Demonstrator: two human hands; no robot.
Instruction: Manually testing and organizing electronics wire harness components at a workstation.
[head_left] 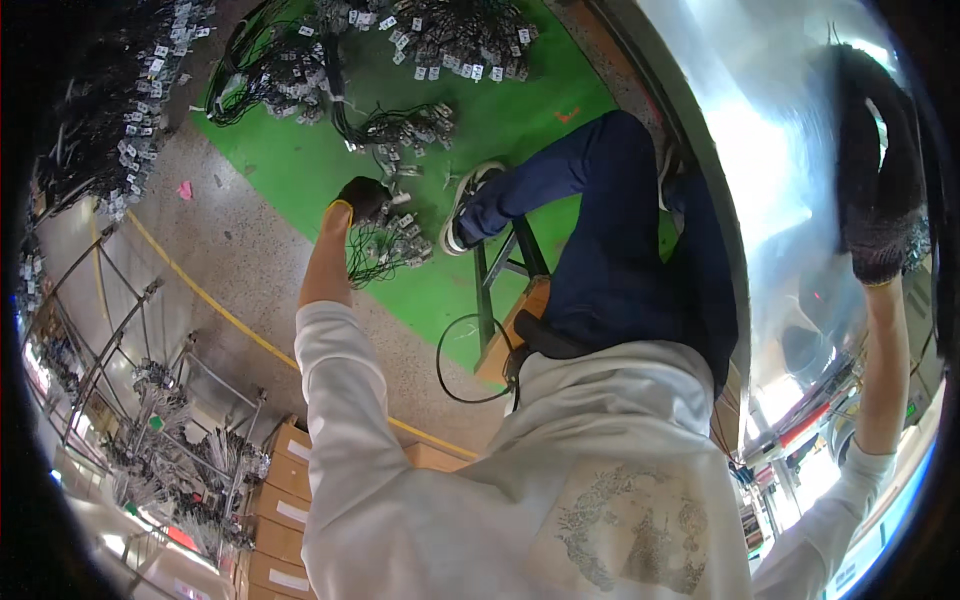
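Green flooring [545,130] underlies pale-tipped black cables [403,243] at the dark-gloved left hand [365,199]. The dark-gloved right hand [884,190] overlaps shiny silver metal [765,150]; I cannot tell either's grip.

The worktop [765,150] is glossy metal; the right glove [878,208], matt knit.

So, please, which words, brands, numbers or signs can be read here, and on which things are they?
None can be read.
White tags on the cable bundles: too small.
White labels on the brown cartons: too small and blurred.
Grey print on the white sweatshirt: no readable words.
Red mark on the green floor: too small.
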